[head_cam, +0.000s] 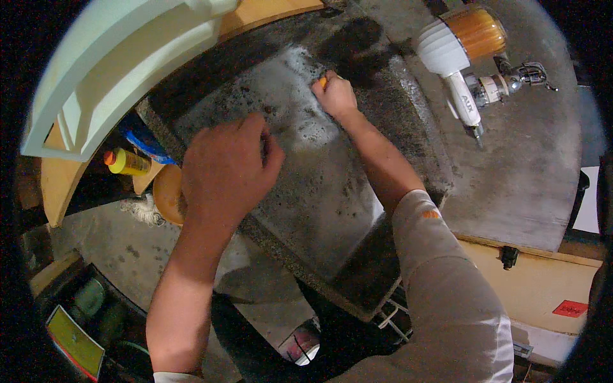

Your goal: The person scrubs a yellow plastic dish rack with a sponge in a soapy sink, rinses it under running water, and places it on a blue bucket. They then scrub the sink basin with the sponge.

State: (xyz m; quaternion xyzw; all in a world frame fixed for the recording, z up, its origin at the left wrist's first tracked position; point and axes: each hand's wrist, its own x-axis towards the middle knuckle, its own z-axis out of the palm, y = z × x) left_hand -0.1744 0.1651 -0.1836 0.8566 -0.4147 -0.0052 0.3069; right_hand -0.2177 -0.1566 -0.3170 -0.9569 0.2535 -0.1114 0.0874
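A dark rectangular slab or mat (pixel 311 201) with a raised or thick edge lies tilted in front of me, wet and spread with whitish suds (pixel 313 129). On its far part rests my right hand (pixel 337 93), closed around a small orange object (pixel 323 82) that is mostly hidden by the fingers. My left hand (pixel 232 160) is over the slab's left side, nearer the camera, with fingers curled and a gap between thumb and forefinger. Nothing shows in it, though its palm side is hidden.
A white and amber handheld appliance (pixel 450 57) and a chrome faucet-like fitting (pixel 522 79) lie at upper right. At left are a yellow bottle (pixel 129 162), an orange-brown bowl (pixel 167 194), white stringy material (pixel 143 210) and a pale frame (pixel 52 139). A beige cabinet (pixel 531 287) stands lower right.
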